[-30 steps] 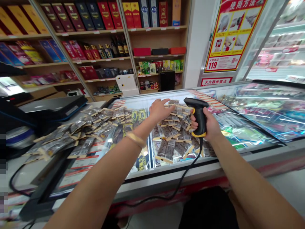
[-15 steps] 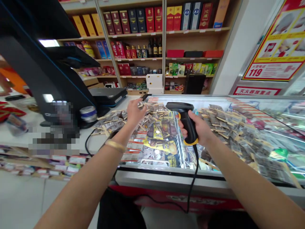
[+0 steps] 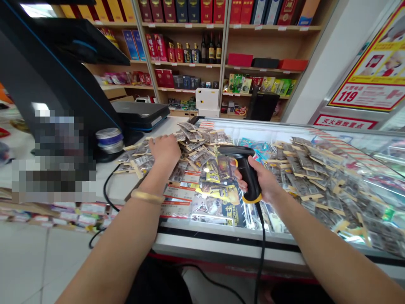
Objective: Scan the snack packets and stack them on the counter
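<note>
Barcode scanner (image 3: 243, 169) sits in the right hand (image 3: 264, 183), fingers wrapped tight round the black grip, yellow band at the base poking out under the palm. Its head points toward 9 o'clock, low over the freezer lid (image 3: 221, 236), and the cord (image 3: 262, 249) drops straight down at 6 o'clock over the front edge. Right forearm comes in from the 5 o'clock corner.

Left hand (image 3: 164, 150) is palm down, fingers together and flat on the left pile of snack packets (image 3: 190, 147), reaching out from 7 o'clock with a gold bangle (image 3: 147, 196) on the wrist. That pile spills off the glass onto the white counter (image 3: 120, 188) at 9 o'clock, right next to the black register stand (image 3: 63, 93).

A second pile of packets (image 3: 322, 177) covers the lid from 2 to 4 o'clock. Between the two piles there's a bare strip of glass, and the scanner hangs right over it. Shelves of boxes and bottles (image 3: 196, 50) at 12 o'clock, well behind.
</note>
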Motion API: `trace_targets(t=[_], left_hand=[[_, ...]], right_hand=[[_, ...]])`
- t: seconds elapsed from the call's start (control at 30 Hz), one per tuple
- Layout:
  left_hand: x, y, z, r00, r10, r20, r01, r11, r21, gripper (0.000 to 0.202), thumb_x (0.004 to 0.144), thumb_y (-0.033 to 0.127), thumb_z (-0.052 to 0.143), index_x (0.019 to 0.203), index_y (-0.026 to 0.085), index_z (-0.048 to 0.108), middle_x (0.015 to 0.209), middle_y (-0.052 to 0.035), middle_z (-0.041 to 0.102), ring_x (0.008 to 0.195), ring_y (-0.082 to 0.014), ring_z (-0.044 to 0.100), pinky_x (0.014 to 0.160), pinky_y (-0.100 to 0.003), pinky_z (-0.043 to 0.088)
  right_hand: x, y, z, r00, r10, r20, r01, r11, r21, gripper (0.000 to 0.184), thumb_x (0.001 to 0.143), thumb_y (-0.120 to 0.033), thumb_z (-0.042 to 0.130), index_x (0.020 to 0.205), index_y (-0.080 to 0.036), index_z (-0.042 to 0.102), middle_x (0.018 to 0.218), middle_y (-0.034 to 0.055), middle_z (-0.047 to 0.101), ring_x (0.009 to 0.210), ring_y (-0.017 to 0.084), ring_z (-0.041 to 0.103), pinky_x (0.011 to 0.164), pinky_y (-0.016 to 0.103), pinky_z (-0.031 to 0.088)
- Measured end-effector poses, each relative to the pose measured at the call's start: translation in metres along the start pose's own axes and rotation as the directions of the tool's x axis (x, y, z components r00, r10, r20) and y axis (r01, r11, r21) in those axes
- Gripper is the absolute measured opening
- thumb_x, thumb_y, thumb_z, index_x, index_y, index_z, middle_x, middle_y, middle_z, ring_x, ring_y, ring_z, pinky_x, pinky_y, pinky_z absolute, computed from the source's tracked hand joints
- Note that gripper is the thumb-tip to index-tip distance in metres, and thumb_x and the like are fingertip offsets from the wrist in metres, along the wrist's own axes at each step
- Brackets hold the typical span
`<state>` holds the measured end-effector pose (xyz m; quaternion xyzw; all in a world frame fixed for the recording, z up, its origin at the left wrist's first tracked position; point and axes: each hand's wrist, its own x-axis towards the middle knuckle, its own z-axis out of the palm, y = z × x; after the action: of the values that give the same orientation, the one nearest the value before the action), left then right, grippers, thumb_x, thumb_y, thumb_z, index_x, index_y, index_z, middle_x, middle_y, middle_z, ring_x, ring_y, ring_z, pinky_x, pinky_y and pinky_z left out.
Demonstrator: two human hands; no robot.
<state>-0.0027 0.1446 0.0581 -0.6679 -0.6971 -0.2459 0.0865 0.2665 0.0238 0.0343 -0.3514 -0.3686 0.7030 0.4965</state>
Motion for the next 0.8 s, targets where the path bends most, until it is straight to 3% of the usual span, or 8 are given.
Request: trace_targets(t=[0.13, 0.27, 0.37, 0.47, 0.53, 0.57, 0.7, 0.8], left_hand=[[0.0, -0.001, -0.006, 0.994, 0.026, 0.111, -0.024, 1.0, -0.017, 0.038, 0.077, 0.018, 0.055, 0.108, 0.012, 0.075, 0.111, -0.0262, 0.074, 0.112, -0.0436, 0.068, 0.099, -0.056, 0.05], [0.0, -0.001, -0.01, 0.991, 0.025, 0.13, -0.017, 0.998, -0.059, 0.041, 0.071, 0.015, 0.06, 0.109, 0.007, 0.075, 0.118, -0.0283, 0.071, 0.116, -0.0462, 0.066, 0.103, -0.057, 0.05], [-0.003, -0.003, -0.021, 0.997, -0.065, 0.038, 0.072, 0.976, -0.205, 0.039, 0.076, 0.015, 0.058, 0.111, 0.007, 0.075, 0.121, -0.0274, 0.07, 0.122, -0.0475, 0.063, 0.11, -0.061, 0.044], [-0.009, 0.0, -0.032, 0.971, -0.098, -0.219, -0.007, 0.901, -0.434, 0.041, 0.085, 0.018, 0.053, 0.122, 0.015, 0.072, 0.134, -0.0192, 0.066, 0.135, -0.0401, 0.056, 0.12, -0.056, 0.037], [-0.013, 0.008, -0.034, 0.938, -0.16, -0.308, -0.087, 0.751, -0.654, 0.042, 0.091, 0.023, 0.053, 0.131, 0.022, 0.067, 0.138, -0.0112, 0.064, 0.133, -0.0333, 0.058, 0.118, -0.049, 0.044], [-0.015, 0.014, -0.033, 0.942, -0.2, -0.269, -0.087, 0.63, -0.772, 0.042, 0.093, 0.027, 0.053, 0.134, 0.025, 0.064, 0.136, -0.0082, 0.065, 0.128, -0.0307, 0.063, 0.111, -0.046, 0.05], [-0.023, 0.04, -0.024, 0.969, -0.126, 0.211, 0.222, 0.087, -0.971, 0.039, 0.093, 0.031, 0.059, 0.131, 0.026, 0.062, 0.117, -0.0063, 0.072, 0.105, -0.0244, 0.073, 0.086, -0.037, 0.064], [-0.032, 0.051, -0.021, 0.922, 0.052, 0.383, 0.386, -0.136, -0.912, 0.031, 0.09, 0.03, 0.062, 0.119, 0.019, 0.065, 0.112, -0.0106, 0.074, 0.11, -0.0251, 0.072, 0.09, -0.038, 0.064]], right_hand=[[0.0, -0.001, 0.002, 1.0, 0.004, -0.003, -0.004, 1.0, 0.027, 0.039, 0.088, -0.057, 0.066, 0.095, -0.018, 0.062, 0.065, -0.0012, 0.058, 0.045, 0.01, 0.047, 0.041, 0.022, 0.042], [0.0, -0.001, 0.003, 1.0, 0.013, -0.026, -0.012, 1.0, 0.028, 0.04, 0.09, -0.057, 0.063, 0.099, -0.018, 0.062, 0.064, -0.0012, 0.056, 0.044, 0.01, 0.047, 0.041, 0.022, 0.041], [0.0, -0.001, 0.002, 0.999, 0.006, -0.048, -0.005, 0.999, 0.035, 0.041, 0.09, -0.057, 0.064, 0.099, -0.017, 0.062, 0.063, -0.0013, 0.056, 0.044, 0.01, 0.047, 0.04, 0.021, 0.04], [0.001, -0.001, 0.001, 0.998, -0.018, -0.053, 0.02, 0.999, 0.038, 0.04, 0.09, -0.057, 0.063, 0.096, -0.017, 0.062, 0.063, -0.0012, 0.056, 0.044, 0.01, 0.047, 0.039, 0.021, 0.041], [0.002, -0.001, 0.0, 0.998, -0.035, -0.05, 0.037, 0.998, 0.044, 0.039, 0.092, -0.057, 0.062, 0.096, -0.018, 0.062, 0.063, -0.0014, 0.057, 0.044, 0.01, 0.047, 0.039, 0.021, 0.041], [0.003, -0.002, -0.001, 0.998, -0.039, -0.049, 0.041, 0.998, 0.046, 0.038, 0.092, -0.056, 0.062, 0.096, -0.018, 0.062, 0.064, -0.0015, 0.057, 0.044, 0.01, 0.048, 0.039, 0.021, 0.042], [0.009, -0.002, -0.003, 0.999, -0.044, -0.03, 0.045, 0.998, 0.032, 0.038, 0.093, -0.056, 0.061, 0.1, -0.018, 0.062, 0.064, -0.0017, 0.057, 0.045, 0.01, 0.048, 0.04, 0.021, 0.041], [0.01, -0.002, -0.006, 0.998, -0.047, -0.036, 0.049, 0.998, 0.042, 0.038, 0.094, -0.056, 0.06, 0.099, -0.018, 0.062, 0.064, -0.0013, 0.057, 0.045, 0.01, 0.048, 0.041, 0.021, 0.041]])
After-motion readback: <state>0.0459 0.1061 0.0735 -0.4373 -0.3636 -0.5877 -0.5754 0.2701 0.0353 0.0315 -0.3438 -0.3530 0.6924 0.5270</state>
